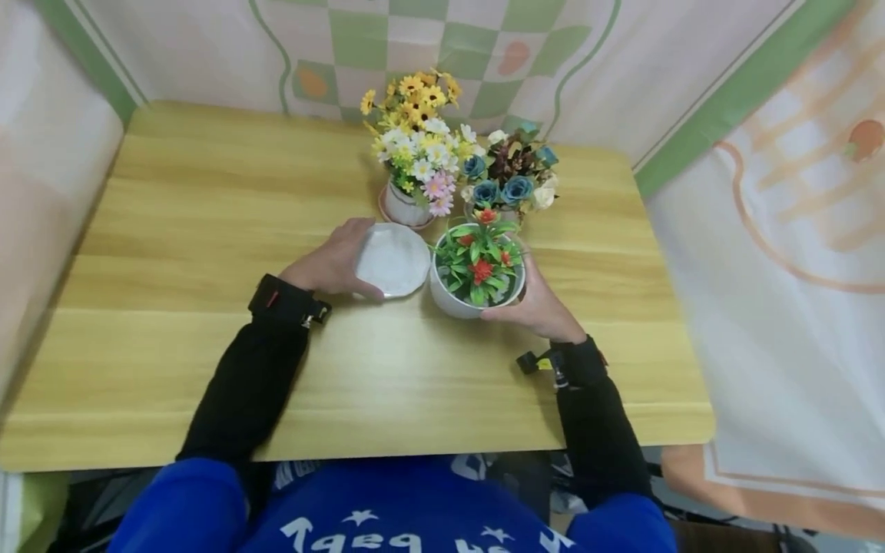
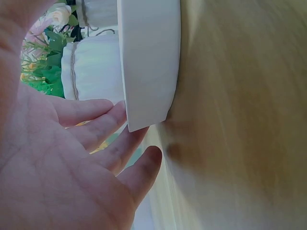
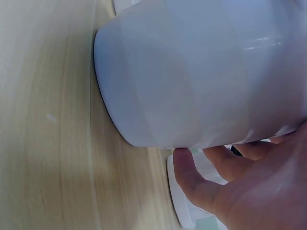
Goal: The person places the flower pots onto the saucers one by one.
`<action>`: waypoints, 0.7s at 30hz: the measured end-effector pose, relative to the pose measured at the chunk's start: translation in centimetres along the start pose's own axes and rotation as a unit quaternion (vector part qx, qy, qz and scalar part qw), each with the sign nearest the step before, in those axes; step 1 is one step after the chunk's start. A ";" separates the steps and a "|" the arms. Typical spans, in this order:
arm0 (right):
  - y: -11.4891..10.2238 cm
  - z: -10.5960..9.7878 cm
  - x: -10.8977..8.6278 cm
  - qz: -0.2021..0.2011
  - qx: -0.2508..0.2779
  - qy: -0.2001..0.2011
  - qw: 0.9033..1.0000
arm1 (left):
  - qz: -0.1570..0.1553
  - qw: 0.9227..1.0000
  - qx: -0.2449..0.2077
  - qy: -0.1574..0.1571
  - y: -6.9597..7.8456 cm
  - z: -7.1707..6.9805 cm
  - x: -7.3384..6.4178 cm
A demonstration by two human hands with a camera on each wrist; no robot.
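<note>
A white pot holding a green plant with red flowers stands right of centre in the head view. My right hand grips its right side, thumb in front; the far fingers are partly hidden behind it. Its smooth white wall fills much of the right wrist view. Just left of the pot is a shallow white saucer with nothing on it. My left hand holds the saucer's left edge between thumb and fingers. In the left wrist view, fingertips meet the saucer's rim.
Behind the saucer stands a potted bunch of yellow, white and pink flowers on a reddish saucer. A pot of blue and cream roses is beside it, behind the red-flowered plant. The wooden table meets a printed curtain at the back.
</note>
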State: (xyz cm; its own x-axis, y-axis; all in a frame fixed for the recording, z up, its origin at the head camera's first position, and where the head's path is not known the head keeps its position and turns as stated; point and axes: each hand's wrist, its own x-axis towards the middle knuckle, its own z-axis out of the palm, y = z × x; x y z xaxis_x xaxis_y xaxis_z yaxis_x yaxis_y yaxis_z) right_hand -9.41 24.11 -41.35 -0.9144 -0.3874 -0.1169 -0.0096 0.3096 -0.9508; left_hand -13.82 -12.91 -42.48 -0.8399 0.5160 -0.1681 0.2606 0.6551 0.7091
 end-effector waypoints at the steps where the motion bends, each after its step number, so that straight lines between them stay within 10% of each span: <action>1: 0.0 0.2 0.1 0.002 0.000 0.000 1.000 | -0.001 1.000 0.000 0.001 -0.1 -0.2 -0.1; 21: 0.2 0.0 0.1 0.021 -0.016 0.001 1.000 | 0.007 1.000 0.008 0.001 -0.4 0.0 0.2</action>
State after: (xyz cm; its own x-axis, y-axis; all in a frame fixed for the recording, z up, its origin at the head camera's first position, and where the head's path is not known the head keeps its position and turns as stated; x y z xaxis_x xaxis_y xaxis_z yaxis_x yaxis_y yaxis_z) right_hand -9.50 24.13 -41.54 -0.9150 -0.3719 -0.1565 0.0166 0.3527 -0.9356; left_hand -14.15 -13.07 -42.79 -0.8373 0.5238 -0.1567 0.2798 0.6567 0.7003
